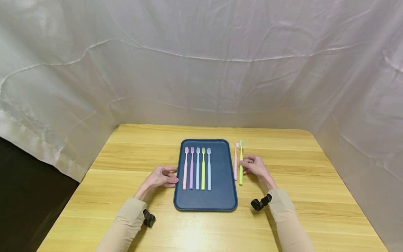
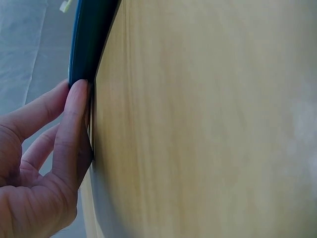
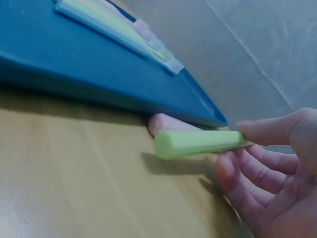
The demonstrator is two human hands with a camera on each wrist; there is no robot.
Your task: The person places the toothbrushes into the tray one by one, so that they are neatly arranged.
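My right hand (image 1: 254, 166) pinches a yellow-green toothbrush (image 1: 241, 171) between thumb and fingers, bristle end pointing away. In the right wrist view its handle end (image 3: 183, 143) is raised over the table, casting a shadow. Just left of it a pink toothbrush (image 1: 235, 164) lies along the right side of a dark blue tray (image 1: 223, 196). At the tray's left edge my left hand (image 1: 162, 176) grips the rim, thumb and fingertips on it in the left wrist view. Inside the tray several toothbrushes lie side by side, heads away: pink (image 1: 185, 171), purple (image 1: 191, 171), blue, yellow-green (image 1: 203, 171) and light blue (image 1: 209, 173).
The tray stands on a wood-grain table (image 1: 126, 147) with rounded far corners. Pale draped fabric (image 1: 201, 84) hangs behind the table and along its sides. Black straps or mounts (image 1: 261, 202) sit at both wrists, by the beige sleeves.
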